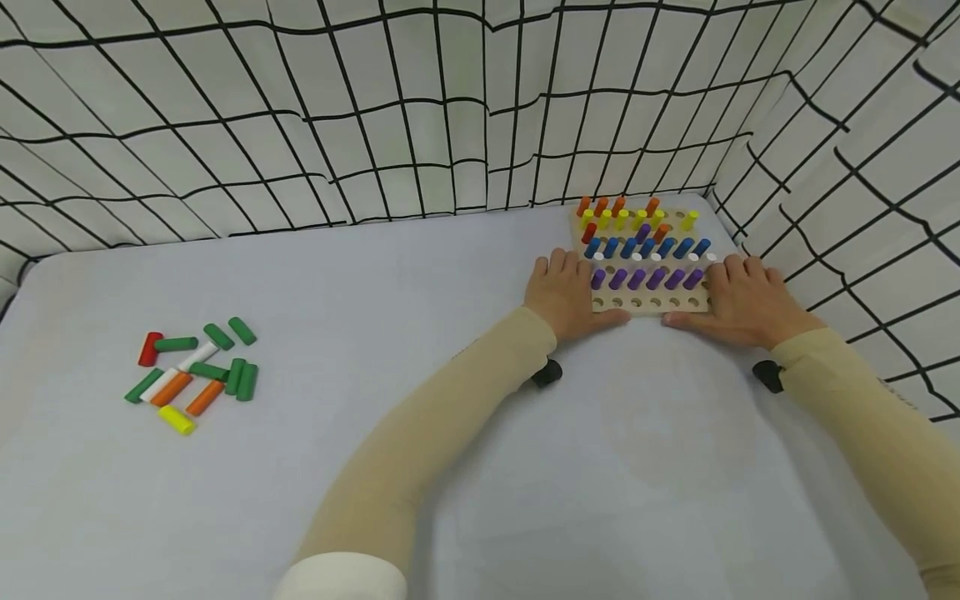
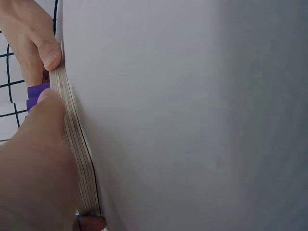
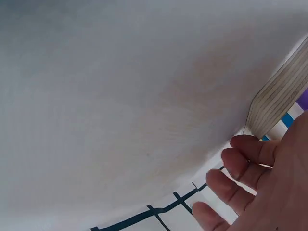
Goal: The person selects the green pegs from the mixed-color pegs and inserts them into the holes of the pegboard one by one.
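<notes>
A wooden pegboard (image 1: pixel 645 311) lies at the right back of the table, holding rows of orange, yellow, red, blue, white and purple pegs (image 1: pixel 637 279). My left hand (image 1: pixel 564 298) grips its front left corner, thumb along the front edge. At the front right corner my right hand (image 1: pixel 753 304) holds the board, its thumb pointing inward. In the left wrist view the layered board edge (image 2: pixel 72 120) runs beside the left thumb. Bent fingers (image 3: pixel 236 190) of the right hand show in the right wrist view, the topmost at the board's corner (image 3: pixel 264 113).
Loose green, orange, white, red and yellow pegs (image 1: pixel 208 369) lie on the left of the white table (image 1: pixel 360 350). A black wire grid (image 1: pixel 405 100) stands along the back, and another grid (image 1: pixel 862 192) rises close by on the right.
</notes>
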The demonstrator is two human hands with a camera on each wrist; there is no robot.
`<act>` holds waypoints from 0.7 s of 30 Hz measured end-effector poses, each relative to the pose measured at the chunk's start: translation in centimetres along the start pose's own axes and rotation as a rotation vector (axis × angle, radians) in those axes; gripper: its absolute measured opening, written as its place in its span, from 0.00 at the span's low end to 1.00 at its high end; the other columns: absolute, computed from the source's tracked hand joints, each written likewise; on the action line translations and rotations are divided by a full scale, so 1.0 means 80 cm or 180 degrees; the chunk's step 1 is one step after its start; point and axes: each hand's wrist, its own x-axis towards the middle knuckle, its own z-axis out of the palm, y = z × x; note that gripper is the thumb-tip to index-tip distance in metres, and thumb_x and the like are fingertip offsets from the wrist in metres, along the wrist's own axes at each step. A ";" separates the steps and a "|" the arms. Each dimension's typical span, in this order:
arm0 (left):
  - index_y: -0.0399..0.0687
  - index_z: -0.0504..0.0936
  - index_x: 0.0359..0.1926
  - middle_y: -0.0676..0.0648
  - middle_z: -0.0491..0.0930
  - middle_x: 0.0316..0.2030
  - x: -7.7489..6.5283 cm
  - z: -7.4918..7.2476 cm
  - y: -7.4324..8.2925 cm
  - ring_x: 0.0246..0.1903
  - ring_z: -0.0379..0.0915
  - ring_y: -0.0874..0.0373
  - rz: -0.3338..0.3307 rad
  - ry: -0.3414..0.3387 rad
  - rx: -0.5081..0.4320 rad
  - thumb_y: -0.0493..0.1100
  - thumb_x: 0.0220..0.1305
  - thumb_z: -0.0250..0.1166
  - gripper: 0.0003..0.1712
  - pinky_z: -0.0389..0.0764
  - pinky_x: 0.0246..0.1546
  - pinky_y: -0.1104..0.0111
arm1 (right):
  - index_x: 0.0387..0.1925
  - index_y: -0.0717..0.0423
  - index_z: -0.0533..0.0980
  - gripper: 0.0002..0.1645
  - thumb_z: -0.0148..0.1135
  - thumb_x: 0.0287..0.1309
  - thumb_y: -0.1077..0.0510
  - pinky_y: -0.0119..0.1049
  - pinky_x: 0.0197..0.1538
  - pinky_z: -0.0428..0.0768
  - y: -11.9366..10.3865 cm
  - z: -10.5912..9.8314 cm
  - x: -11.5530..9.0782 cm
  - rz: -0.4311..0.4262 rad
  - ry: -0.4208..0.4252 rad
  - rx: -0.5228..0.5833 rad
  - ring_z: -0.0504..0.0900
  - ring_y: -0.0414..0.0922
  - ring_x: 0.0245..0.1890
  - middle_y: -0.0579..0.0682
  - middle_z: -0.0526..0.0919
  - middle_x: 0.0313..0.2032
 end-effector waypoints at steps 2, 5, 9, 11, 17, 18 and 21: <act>0.46 0.67 0.71 0.48 0.72 0.62 0.003 0.001 0.000 0.63 0.62 0.53 -0.0012 -0.0033 0.0020 0.88 0.59 0.46 0.59 0.69 0.68 0.60 | 0.58 0.73 0.66 0.64 0.52 0.57 0.15 0.66 0.53 0.74 -0.001 0.001 0.002 -0.0001 -0.0045 0.0041 0.70 0.66 0.49 0.72 0.73 0.50; 0.45 0.68 0.70 0.48 0.72 0.59 0.006 0.003 -0.002 0.61 0.62 0.53 -0.0025 -0.0084 0.0082 0.89 0.57 0.45 0.61 0.68 0.68 0.60 | 0.54 0.71 0.67 0.61 0.52 0.56 0.15 0.59 0.48 0.74 -0.005 0.001 0.003 -0.0042 -0.0053 0.0062 0.71 0.60 0.45 0.67 0.74 0.44; 0.44 0.70 0.69 0.47 0.73 0.57 0.003 0.003 -0.012 0.59 0.63 0.53 0.0011 -0.0097 0.0165 0.90 0.57 0.44 0.61 0.69 0.66 0.61 | 0.51 0.67 0.67 0.58 0.52 0.56 0.14 0.48 0.42 0.68 -0.013 0.000 0.001 -0.0098 0.0000 -0.0009 0.69 0.56 0.42 0.61 0.72 0.41; 0.44 0.71 0.68 0.48 0.74 0.56 -0.002 0.001 -0.019 0.58 0.63 0.53 0.0060 -0.0089 0.0206 0.89 0.57 0.45 0.60 0.69 0.64 0.62 | 0.53 0.66 0.67 0.57 0.52 0.57 0.15 0.46 0.41 0.65 -0.017 0.000 -0.001 -0.0151 0.0017 -0.0036 0.68 0.56 0.42 0.60 0.71 0.41; 0.44 0.71 0.68 0.48 0.76 0.56 -0.019 -0.003 -0.042 0.57 0.64 0.53 0.0267 -0.0109 0.0329 0.89 0.58 0.47 0.60 0.68 0.66 0.61 | 0.55 0.66 0.69 0.56 0.52 0.58 0.16 0.50 0.45 0.67 -0.032 0.002 -0.006 -0.0314 0.0091 -0.0171 0.69 0.55 0.43 0.58 0.71 0.41; 0.44 0.71 0.69 0.47 0.76 0.57 -0.022 -0.003 -0.046 0.57 0.64 0.53 0.0282 -0.0119 0.0338 0.88 0.58 0.46 0.60 0.68 0.67 0.60 | 0.54 0.66 0.69 0.56 0.53 0.58 0.16 0.51 0.46 0.68 -0.036 0.002 -0.006 -0.0340 0.0104 -0.0193 0.69 0.55 0.43 0.58 0.71 0.40; 0.43 0.70 0.69 0.46 0.76 0.58 -0.034 -0.003 -0.056 0.59 0.65 0.52 0.0288 -0.0135 0.0368 0.88 0.59 0.46 0.61 0.68 0.69 0.59 | 0.53 0.65 0.70 0.54 0.53 0.59 0.16 0.51 0.47 0.68 -0.048 0.001 -0.009 -0.0407 0.0130 -0.0218 0.69 0.54 0.43 0.56 0.70 0.39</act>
